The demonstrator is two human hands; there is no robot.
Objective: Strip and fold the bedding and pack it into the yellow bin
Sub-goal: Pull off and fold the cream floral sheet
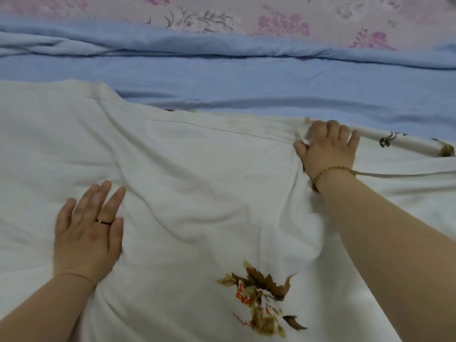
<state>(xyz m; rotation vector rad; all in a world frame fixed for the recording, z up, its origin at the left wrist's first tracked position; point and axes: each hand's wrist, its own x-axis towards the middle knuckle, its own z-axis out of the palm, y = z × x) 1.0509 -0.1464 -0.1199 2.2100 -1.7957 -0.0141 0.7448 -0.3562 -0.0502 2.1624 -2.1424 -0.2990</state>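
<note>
1. A white duvet cover (197, 183) lies spread and rumpled across the near part of the view. It lies on top of a blue blanket (246, 80).
2. The left hand (88, 228) lies flat on the near left part of the cover. Its palm is down and its fingers are straight and slightly spread. A thin ring (103, 221) sits on one finger.
3. The right hand (328, 146) reaches well forward to the far edge of the cover. Its fingers are bent over that edge, and its thumb pinches a bunch of cloth, from which creases run back towards the wrist. A gold beaded bracelet (328, 172) circles the wrist.
4. The two hands are well apart, the left near and the right far.
5. A brown and orange flower print (261, 294) shows on the cover near the bottom, between the two forearms.
6. To the right of the right hand, the far edge of the cover is turned into a narrow roll (407, 143) with a dark leafy print.
7. The blue blanket runs across the full width beyond the cover, with a thick fold along its far side.
8. A pink floral sheet (271, 18) shows beyond the blanket.
</note>
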